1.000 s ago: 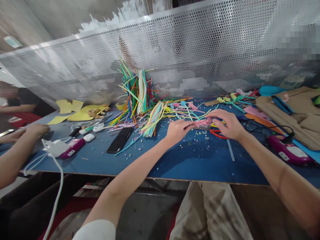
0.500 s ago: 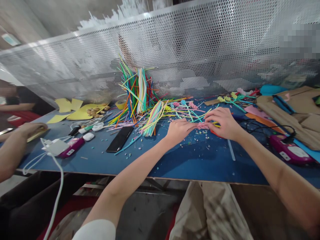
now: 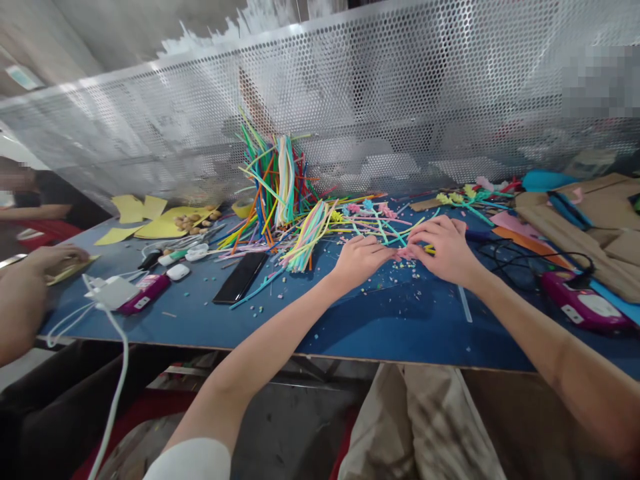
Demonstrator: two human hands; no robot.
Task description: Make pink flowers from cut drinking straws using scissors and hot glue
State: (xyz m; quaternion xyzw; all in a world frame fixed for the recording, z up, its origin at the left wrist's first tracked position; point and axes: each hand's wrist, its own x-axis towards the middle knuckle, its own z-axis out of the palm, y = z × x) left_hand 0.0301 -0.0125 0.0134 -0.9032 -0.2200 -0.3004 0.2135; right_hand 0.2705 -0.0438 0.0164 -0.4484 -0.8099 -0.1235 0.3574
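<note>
Between my two hands is a small pink pipe cleaner piece [image 3: 403,254] that looks curled or bunched. My left hand [image 3: 361,259] pinches its left end with thumb and forefinger. Fingers of my right hand [image 3: 440,248] close over its right end, partly hiding it. A bit of yellow shows under the right fingers. Small coloured clippings [image 3: 400,283] lie scattered on the blue table [image 3: 360,333] beneath. Just behind the hands are pipe cleaner flowers [image 3: 385,211] in pink, blue and yellow with green stems.
A bundle of pastel pipe cleaners [image 3: 311,237] lies left of my hands, with a taller multicoloured bunch [image 3: 283,183] behind. A black phone [image 3: 241,277] and purple devices [image 3: 146,294] sit leftward. Brown cardboard [image 3: 600,220] is at right. Another person's hand [image 3: 60,257] is far left.
My right hand's fingers have shifted slightly over the pink piece, covering more of its right end. My left hand stays nearly in place.
</note>
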